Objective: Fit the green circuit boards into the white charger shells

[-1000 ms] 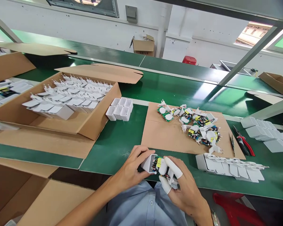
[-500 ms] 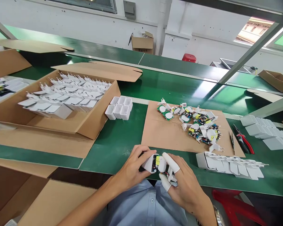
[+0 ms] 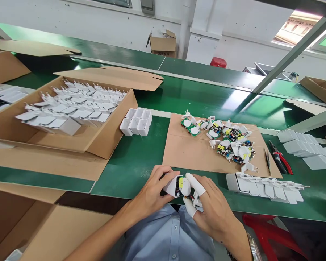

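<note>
Between my hands, at the bench's near edge, a circuit board (image 3: 182, 184) with yellow and white parts sits partly inside a white plastic housing (image 3: 170, 186). My left hand (image 3: 155, 190) is closed around the housing. White finger cots cover the thumb and forefinger of my right hand (image 3: 210, 203), which pinches the board's other end, where a white plug piece (image 3: 197, 200) hangs. How deep the board sits is partly hidden by my fingers. Ahead to the right, more circuit boards (image 3: 228, 139) with white plug pieces are heaped on a cardboard sheet (image 3: 187, 154).
A cardboard box (image 3: 108, 127) of white plug adapters (image 3: 78, 103) stands left, beside several empty housings (image 3: 136, 123). Tweezers (image 3: 267, 162) and red-handled pliers (image 3: 281, 159) lie right. Nearer is a row of adapters (image 3: 266, 188); farther right are stacked white housings (image 3: 304, 145).
The camera view has shifted slightly, so the bench appears a little higher. Both hands keep their hold on the housing and board, with hardly any visible movement between them.
</note>
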A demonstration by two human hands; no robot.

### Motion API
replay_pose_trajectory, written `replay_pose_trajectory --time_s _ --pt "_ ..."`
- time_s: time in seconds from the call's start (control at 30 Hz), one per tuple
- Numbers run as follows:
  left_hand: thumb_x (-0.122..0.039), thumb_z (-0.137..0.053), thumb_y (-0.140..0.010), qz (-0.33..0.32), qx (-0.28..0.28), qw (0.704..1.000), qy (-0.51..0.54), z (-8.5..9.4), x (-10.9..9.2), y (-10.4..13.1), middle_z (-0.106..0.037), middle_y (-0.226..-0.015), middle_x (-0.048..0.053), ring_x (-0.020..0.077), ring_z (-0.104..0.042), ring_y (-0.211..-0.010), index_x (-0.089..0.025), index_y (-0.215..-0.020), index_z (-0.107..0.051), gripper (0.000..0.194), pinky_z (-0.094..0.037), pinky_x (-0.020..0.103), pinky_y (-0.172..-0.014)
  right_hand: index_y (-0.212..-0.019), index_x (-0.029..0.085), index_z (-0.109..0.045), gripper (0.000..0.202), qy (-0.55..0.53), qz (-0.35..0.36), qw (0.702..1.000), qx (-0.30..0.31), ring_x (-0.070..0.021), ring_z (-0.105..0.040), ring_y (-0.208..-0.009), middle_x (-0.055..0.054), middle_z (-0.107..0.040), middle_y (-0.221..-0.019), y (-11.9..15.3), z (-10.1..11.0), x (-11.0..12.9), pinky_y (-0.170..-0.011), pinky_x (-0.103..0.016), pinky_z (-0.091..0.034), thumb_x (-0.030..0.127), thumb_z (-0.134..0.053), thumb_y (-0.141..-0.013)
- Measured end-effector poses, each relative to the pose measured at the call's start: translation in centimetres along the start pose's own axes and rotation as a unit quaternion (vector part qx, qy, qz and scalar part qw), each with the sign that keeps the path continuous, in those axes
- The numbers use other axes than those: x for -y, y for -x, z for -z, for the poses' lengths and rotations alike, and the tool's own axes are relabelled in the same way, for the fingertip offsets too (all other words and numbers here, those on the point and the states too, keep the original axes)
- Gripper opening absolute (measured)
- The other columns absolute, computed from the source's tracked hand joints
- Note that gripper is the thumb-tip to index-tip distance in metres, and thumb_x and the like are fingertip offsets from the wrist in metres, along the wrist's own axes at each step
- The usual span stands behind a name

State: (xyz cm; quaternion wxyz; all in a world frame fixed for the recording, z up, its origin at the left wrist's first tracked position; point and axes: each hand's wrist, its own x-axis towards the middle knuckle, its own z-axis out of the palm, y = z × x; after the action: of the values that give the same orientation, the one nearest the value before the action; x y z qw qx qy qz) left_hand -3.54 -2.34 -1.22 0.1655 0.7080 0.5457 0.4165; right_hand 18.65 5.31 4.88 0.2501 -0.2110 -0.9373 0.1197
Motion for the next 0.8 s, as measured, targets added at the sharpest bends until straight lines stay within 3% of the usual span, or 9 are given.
replay_pose_trajectory --time_s 0.37,0.63,0.8 --pt "-0.011 -0.070 -0.097 -0.001 -0.004 1.000 -0.019 0.10 0.06 0.02 -0.063 -0.127 0.011 0.0277 -0.062 -0.118 -0.029 -0.155 -0.051 0.064 -0.059 0.042 -0.101 -0.165 0.011 -0.031 0.078 0.007 0.003 1.000 0.023 -0.0333 -0.066 -0.106 -0.020 -0.070 -0.132 0.12 -0.08 0.00 -0.084 -0.049 -0.062 0.005 -0.052 -0.091" --pt "-0.015 -0.070 -0.100 -0.004 -0.006 1.000 -0.020 0.02 0.11 0.03 -0.060 -0.126 0.011 0.0276 -0.059 -0.118 -0.027 -0.153 -0.051 0.058 -0.059 0.042 -0.101 -0.150 0.006 -0.047 0.065 0.010 0.013 0.999 0.043 -0.0332 -0.063 -0.106 -0.022 -0.068 -0.132 -0.24 0.14 0.23 -0.088 -0.049 -0.063 0.002 -0.052 -0.086" --pt "-0.017 -0.072 -0.100 -0.007 -0.009 1.000 -0.015 -0.07 0.26 0.11 -0.060 -0.127 0.011 0.0273 -0.058 -0.119 -0.026 -0.153 -0.050 0.058 -0.058 0.042 -0.102 -0.153 0.006 -0.045 0.068 0.023 0.014 0.999 0.044 -0.0327 -0.063 -0.108 -0.021 -0.068 -0.132 -0.52 0.11 0.33 -0.091 -0.050 -0.062 0.001 -0.051 -0.085"
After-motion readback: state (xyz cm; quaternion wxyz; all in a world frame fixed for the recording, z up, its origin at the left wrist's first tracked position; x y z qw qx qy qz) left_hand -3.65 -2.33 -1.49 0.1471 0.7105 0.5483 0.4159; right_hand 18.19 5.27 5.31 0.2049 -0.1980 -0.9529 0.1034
